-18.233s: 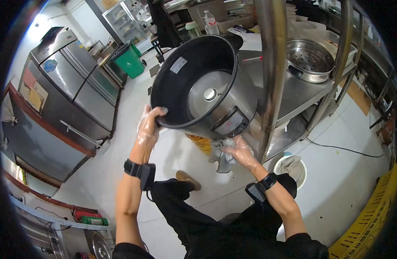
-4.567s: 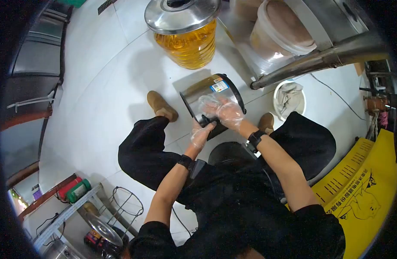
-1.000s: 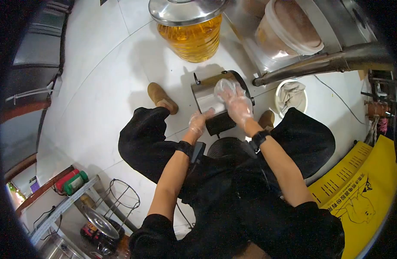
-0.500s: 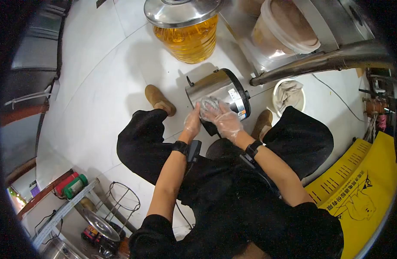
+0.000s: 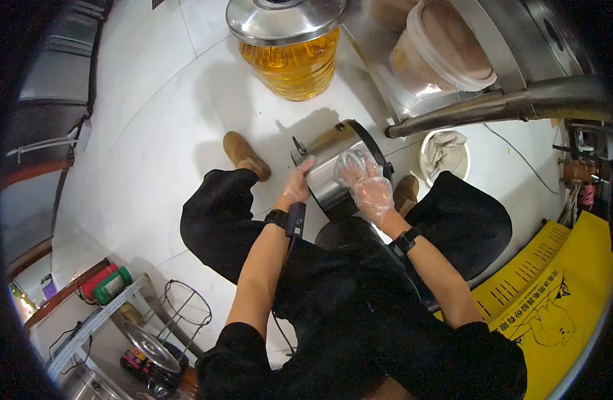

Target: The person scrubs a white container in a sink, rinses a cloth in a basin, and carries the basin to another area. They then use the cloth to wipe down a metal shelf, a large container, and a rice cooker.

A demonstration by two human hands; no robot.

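A steel rice cooker [image 5: 325,175] with black end rims lies on its side on the floor between my feet. My left hand [image 5: 298,185], in a clear plastic glove, grips its left end, though part of the fingers is hidden. Against the cooker's side, my gloved right hand [image 5: 371,189] presses a silvery steel wool scrubber [image 5: 352,160], its fingers spread over it. A small black latch or handle [image 5: 298,147] sticks out from the cooker's upper left.
Beyond the cooker stands a jar of golden liquid [image 5: 290,67] with a metal lid. To the right are a white bucket [image 5: 424,160] with a cloth inside, a metal pipe [image 5: 466,115] and a lidded tub [image 5: 413,57]. Yellow printed board [image 5: 573,287] lies lower right; a wire rack [image 5: 186,307] lower left.
My right hand has moved right along the cooker with the scrubber. My left hand has left the scrubber for the cooker's left end. The cooker has turned, and its labels no longer show.
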